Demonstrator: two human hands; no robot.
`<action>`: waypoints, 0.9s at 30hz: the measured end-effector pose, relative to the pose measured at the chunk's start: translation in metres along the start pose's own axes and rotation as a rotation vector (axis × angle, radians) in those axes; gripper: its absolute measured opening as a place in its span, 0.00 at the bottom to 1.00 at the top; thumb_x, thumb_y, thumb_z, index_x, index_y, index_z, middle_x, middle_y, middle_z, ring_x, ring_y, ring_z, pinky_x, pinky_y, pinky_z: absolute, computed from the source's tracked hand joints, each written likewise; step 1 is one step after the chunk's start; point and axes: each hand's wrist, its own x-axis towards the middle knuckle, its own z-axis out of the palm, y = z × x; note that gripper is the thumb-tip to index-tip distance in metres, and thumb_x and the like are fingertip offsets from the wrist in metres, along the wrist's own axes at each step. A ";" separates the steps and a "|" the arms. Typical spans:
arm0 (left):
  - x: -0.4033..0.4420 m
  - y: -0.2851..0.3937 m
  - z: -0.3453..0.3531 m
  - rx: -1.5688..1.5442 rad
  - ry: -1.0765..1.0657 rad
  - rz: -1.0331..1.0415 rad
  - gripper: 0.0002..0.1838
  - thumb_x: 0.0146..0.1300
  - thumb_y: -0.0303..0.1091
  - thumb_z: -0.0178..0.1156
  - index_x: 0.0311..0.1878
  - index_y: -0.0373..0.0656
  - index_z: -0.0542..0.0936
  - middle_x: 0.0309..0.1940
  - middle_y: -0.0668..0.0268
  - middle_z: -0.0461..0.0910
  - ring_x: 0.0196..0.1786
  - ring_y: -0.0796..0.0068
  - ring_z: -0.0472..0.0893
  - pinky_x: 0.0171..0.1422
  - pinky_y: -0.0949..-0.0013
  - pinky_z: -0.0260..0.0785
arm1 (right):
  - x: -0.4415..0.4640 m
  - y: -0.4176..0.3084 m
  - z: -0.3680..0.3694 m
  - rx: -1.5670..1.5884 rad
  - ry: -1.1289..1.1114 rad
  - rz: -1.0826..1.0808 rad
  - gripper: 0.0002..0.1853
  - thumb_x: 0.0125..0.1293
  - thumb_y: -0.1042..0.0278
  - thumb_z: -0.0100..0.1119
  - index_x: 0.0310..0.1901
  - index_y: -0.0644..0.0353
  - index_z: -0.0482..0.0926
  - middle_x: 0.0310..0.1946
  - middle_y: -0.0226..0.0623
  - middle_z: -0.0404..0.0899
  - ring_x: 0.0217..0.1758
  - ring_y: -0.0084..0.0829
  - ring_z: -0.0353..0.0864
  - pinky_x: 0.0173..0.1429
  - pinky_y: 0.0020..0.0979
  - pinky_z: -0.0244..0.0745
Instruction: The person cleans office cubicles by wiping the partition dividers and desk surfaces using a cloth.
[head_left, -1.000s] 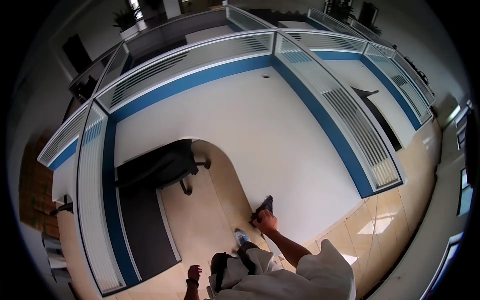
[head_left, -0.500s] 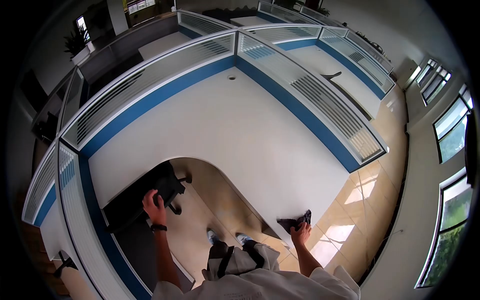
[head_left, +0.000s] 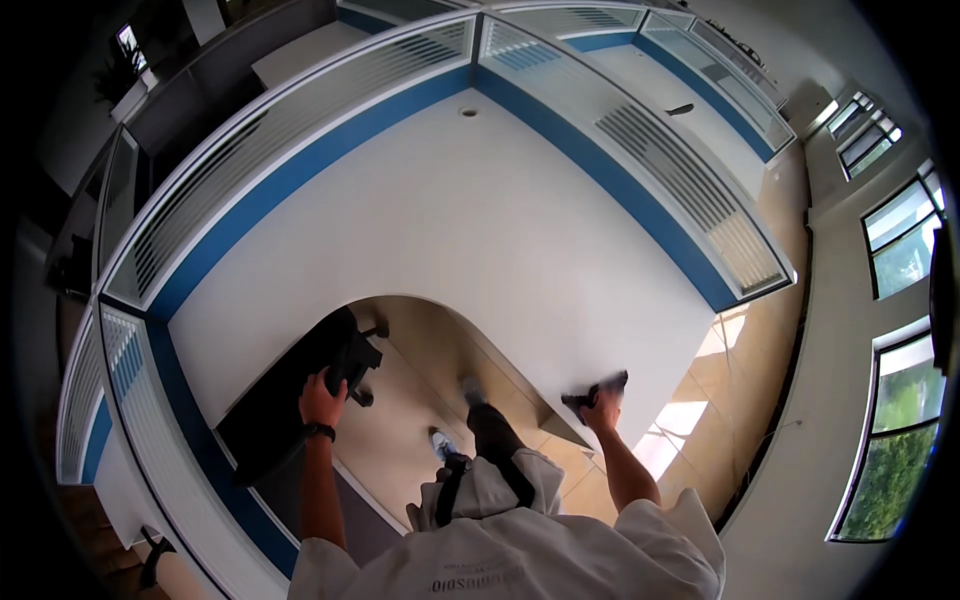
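Note:
On the white desk (head_left: pixel 430 220), near its right front edge, my right hand (head_left: pixel 605 411) presses down on a dark cloth (head_left: pixel 577 402). The cloth is bunched under the fingers and sticks out on both sides. My left hand (head_left: pixel 321 400), with a black band on the wrist, is at a black office chair (head_left: pixel 285 390) beside the desk's curved cutout. Its fingers curl against a dark part of the chair, and exactly which part they hold is hard to make out.
Blue-and-glass partitions (head_left: pixel 610 165) border the desk at the back and sides. A round cable hole (head_left: pixel 468 112) lies near the far corner. Tiled floor (head_left: pixel 405 400) shows in the cutout, where my feet stand. Windows (head_left: pixel 893 440) line the right wall.
My view has shifted toward the desk, and one foot has stepped forward. The right hand has moved the cloth farther up the desk. My left hand has moved forward along the chair.

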 end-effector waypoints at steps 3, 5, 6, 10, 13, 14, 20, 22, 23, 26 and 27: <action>-0.003 -0.004 0.005 0.049 0.059 0.018 0.22 0.56 0.45 0.59 0.52 0.46 0.76 0.39 0.60 0.76 0.44 0.56 0.77 0.44 0.55 0.72 | 0.033 -0.052 -0.003 -0.094 0.137 -0.195 0.16 0.38 0.66 0.63 0.29 0.55 0.67 0.32 0.40 0.67 0.41 0.44 0.69 0.38 0.42 0.67; -0.001 -0.001 0.003 0.062 0.051 0.018 0.21 0.56 0.44 0.59 0.52 0.46 0.76 0.39 0.60 0.76 0.43 0.56 0.77 0.44 0.55 0.72 | 0.065 -0.094 -0.003 -0.065 0.045 -0.193 0.15 0.41 0.67 0.60 0.32 0.53 0.68 0.37 0.40 0.66 0.47 0.45 0.67 0.45 0.42 0.65; -0.005 0.002 -0.001 0.066 0.058 0.017 0.21 0.56 0.43 0.59 0.52 0.46 0.76 0.39 0.60 0.76 0.43 0.56 0.77 0.44 0.56 0.72 | 0.084 -0.116 -0.005 -0.038 -0.018 -0.203 0.14 0.41 0.68 0.60 0.31 0.53 0.68 0.37 0.39 0.66 0.49 0.44 0.66 0.47 0.44 0.63; -0.006 0.008 -0.007 0.023 0.028 -0.041 0.21 0.51 0.38 0.62 0.50 0.46 0.77 0.42 0.59 0.77 0.44 0.54 0.77 0.47 0.55 0.71 | 0.175 -0.211 0.010 -0.042 -0.025 -0.346 0.12 0.41 0.69 0.59 0.29 0.54 0.68 0.37 0.39 0.66 0.48 0.43 0.66 0.46 0.42 0.63; -0.004 0.015 -0.017 0.016 -0.030 -0.114 0.24 0.44 0.36 0.63 0.50 0.45 0.77 0.43 0.58 0.78 0.46 0.52 0.77 0.50 0.54 0.70 | 0.251 -0.283 0.017 -0.036 -0.026 -0.383 0.11 0.41 0.71 0.57 0.29 0.53 0.69 0.36 0.39 0.66 0.47 0.42 0.67 0.46 0.41 0.62; -0.003 0.012 -0.016 0.035 -0.050 -0.136 0.24 0.44 0.36 0.63 0.50 0.45 0.77 0.43 0.58 0.78 0.46 0.52 0.77 0.50 0.54 0.70 | 0.277 -0.306 0.022 -0.024 -0.007 -0.410 0.10 0.41 0.71 0.57 0.29 0.53 0.69 0.36 0.38 0.67 0.47 0.42 0.68 0.46 0.41 0.62; 0.003 0.016 -0.019 0.003 -0.038 -0.197 0.26 0.41 0.38 0.62 0.49 0.46 0.78 0.42 0.58 0.79 0.46 0.53 0.77 0.51 0.54 0.69 | 0.410 -0.414 0.042 -0.167 0.017 -0.469 0.11 0.45 0.64 0.55 0.33 0.53 0.72 0.39 0.38 0.71 0.49 0.41 0.71 0.47 0.44 0.68; 0.009 0.015 -0.023 0.006 -0.049 -0.281 0.27 0.40 0.37 0.63 0.49 0.47 0.78 0.42 0.60 0.79 0.46 0.56 0.77 0.51 0.55 0.69 | 0.431 -0.440 0.038 -0.195 0.001 -0.508 0.11 0.47 0.64 0.54 0.34 0.52 0.71 0.38 0.38 0.71 0.47 0.42 0.71 0.47 0.45 0.68; 0.011 0.016 -0.023 0.009 -0.054 -0.285 0.27 0.39 0.36 0.63 0.50 0.48 0.78 0.42 0.62 0.79 0.46 0.57 0.78 0.51 0.56 0.69 | 0.434 -0.446 0.031 -0.208 -0.045 -0.507 0.10 0.47 0.64 0.54 0.34 0.52 0.70 0.37 0.36 0.69 0.47 0.41 0.71 0.48 0.44 0.66; 0.006 0.021 -0.018 0.006 -0.037 -0.280 0.28 0.38 0.34 0.65 0.50 0.49 0.78 0.43 0.64 0.79 0.46 0.60 0.78 0.51 0.58 0.69 | 0.430 -0.425 0.033 -0.150 0.028 -0.590 0.10 0.48 0.64 0.55 0.34 0.51 0.69 0.37 0.36 0.67 0.48 0.40 0.68 0.49 0.43 0.64; 0.004 0.019 -0.019 0.005 -0.030 -0.251 0.28 0.38 0.33 0.65 0.49 0.50 0.78 0.43 0.65 0.79 0.47 0.61 0.78 0.52 0.59 0.69 | 0.420 -0.414 0.034 -0.158 0.000 -0.583 0.11 0.47 0.64 0.56 0.34 0.51 0.69 0.37 0.36 0.67 0.48 0.40 0.68 0.48 0.44 0.64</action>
